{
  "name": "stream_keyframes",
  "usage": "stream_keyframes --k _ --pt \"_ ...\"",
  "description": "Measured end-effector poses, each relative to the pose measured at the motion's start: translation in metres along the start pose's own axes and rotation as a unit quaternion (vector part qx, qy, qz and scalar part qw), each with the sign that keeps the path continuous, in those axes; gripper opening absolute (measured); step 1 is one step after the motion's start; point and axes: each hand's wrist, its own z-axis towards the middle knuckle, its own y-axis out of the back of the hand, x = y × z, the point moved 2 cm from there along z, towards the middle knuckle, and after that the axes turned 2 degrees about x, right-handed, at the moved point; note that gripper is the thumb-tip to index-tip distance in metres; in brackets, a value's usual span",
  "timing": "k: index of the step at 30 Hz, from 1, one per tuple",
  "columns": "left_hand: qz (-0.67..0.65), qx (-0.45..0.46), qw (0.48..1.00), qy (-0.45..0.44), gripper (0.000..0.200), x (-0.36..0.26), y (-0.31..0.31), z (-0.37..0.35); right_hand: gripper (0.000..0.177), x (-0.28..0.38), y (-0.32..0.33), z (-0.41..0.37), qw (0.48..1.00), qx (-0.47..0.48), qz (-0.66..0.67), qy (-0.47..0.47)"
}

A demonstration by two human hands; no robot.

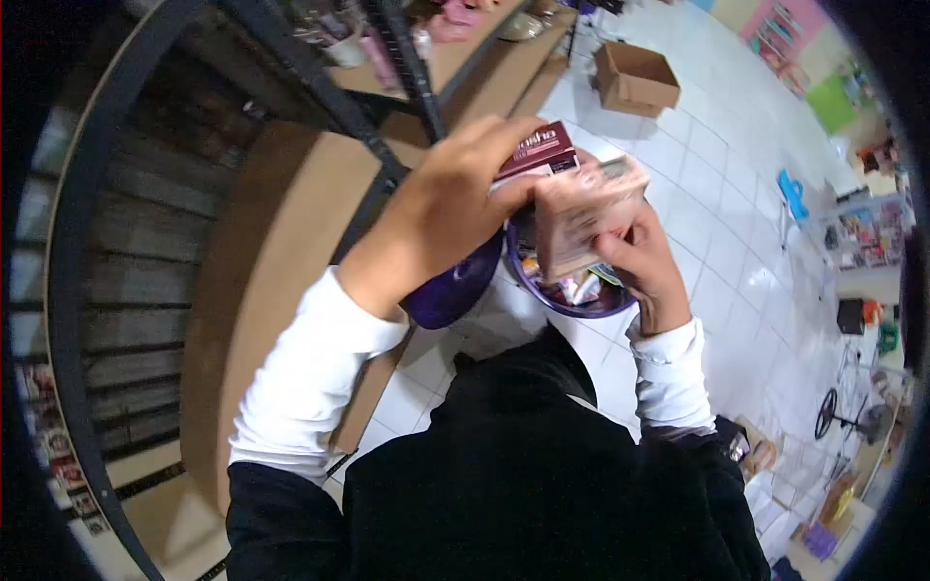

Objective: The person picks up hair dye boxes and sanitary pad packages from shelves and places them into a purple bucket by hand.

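At my far left a wooden shelf (281, 242) runs away from me, carried by a black metal frame (329, 87) whose bars slant across the top of the view. My left arm, in a white sleeve, rises from the lower left and reaches up and inward, bent at the wrist, so that my left hand (455, 203) shows its back to me. Its fingers are curled down over the near end of a maroon box (538, 150) and closed on it, holding it level in the air in front of my chest. Just below both hands sits a purple basket (455, 290), its round rim open and small packets lying inside; I cannot tell what they are. Touching the maroon box on its right side is a pale pink box (581, 218), tilted with its broad face toward me. My right hand (644, 266) comes up from a short white cuff, forearm nearly upright, and its fingers are wrapped shut round the lower right edge of that box, thumb pressed on the front. Beyond, on the white tiled floor (717, 223), an open cardboard box (635, 77) stands well apart, and a blue stool (792, 194) farther right.
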Motion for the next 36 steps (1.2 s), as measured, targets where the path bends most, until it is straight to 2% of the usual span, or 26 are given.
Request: stream_keyframes --k 1,4,5,6,8,10,14,18,21,22,25,26,29,30,34,36 --pt "-0.058 0.007 0.998 0.017 0.034 0.01 -0.027 0.003 0.061 -0.014 0.021 -0.004 1.0 -0.008 -0.021 0.0" --pt "-0.129 0.057 0.987 0.08 0.034 0.04 -0.1 0.008 0.05 -0.05 0.083 -0.025 0.994 -0.034 -0.009 -0.107" --pt "-0.153 0.061 0.979 0.12 0.034 0.049 -0.12 0.008 0.048 -0.062 0.101 -0.032 0.989 -0.046 0.008 -0.14" --pt "-0.176 0.065 0.969 0.159 0.035 0.055 -0.138 0.004 0.043 -0.082 0.122 -0.039 0.988 -0.067 0.032 -0.135" --pt "-0.25 0.078 0.934 0.243 0.037 0.07 -0.17 -0.01 0.043 -0.12 0.16 -0.05 0.974 -0.14 0.067 -0.165" --pt "-0.27 0.061 0.92 0.277 0.037 0.086 -0.195 -0.033 0.039 -0.162 0.204 -0.06 0.959 -0.187 0.075 -0.199" --pt "-0.24 0.091 0.896 0.362 0.036 0.127 -0.242 -0.115 0.032 -0.267 0.283 -0.081 0.941 -0.204 -0.066 -0.263" --pt "-0.208 0.114 0.863 0.447 0.038 0.149 -0.285 -0.211 0.026 -0.394 0.344 -0.099 0.928 -0.135 -0.149 -0.312" --pt "-0.217 0.158 0.81 0.521 0.037 0.15 -0.303 -0.253 0.026 -0.454 0.361 -0.095 0.9 -0.082 -0.23 -0.36" --pt "-0.226 0.167 0.787 0.549 0.037 0.151 -0.308 -0.264 0.027 -0.49 0.372 -0.101 0.904 -0.064 -0.187 -0.378" --pt "-0.228 0.196 0.742 0.599 0.04 0.154 -0.328 -0.293 0.024 -0.526 0.38 -0.093 0.858 -0.054 -0.274 -0.431" --pt "-0.232 0.196 0.741 0.599 0.04 0.155 -0.334 -0.302 0.026 -0.542 0.383 -0.09 0.857 -0.036 -0.274 -0.436" --pt "-0.244 0.208 0.732 0.601 0.041 0.158 -0.347 -0.321 0.028 -0.568 0.394 -0.097 0.868 -0.078 -0.214 -0.441" --pt "-0.249 0.216 0.725 0.605 0.042 0.159 -0.35 -0.323 0.032 -0.576 0.398 -0.099 0.874 -0.051 -0.234 -0.423" --pt "-0.26 0.245 0.716 0.599 0.043 0.158 -0.359 -0.321 0.04 -0.574 0.392 -0.108 0.832 -0.049 -0.353 -0.425" --pt "-0.253 0.258 0.726 0.586 0.043 0.158 -0.358 -0.314 0.047 -0.556 0.375 -0.106 0.772 -0.06 -0.533 -0.34"
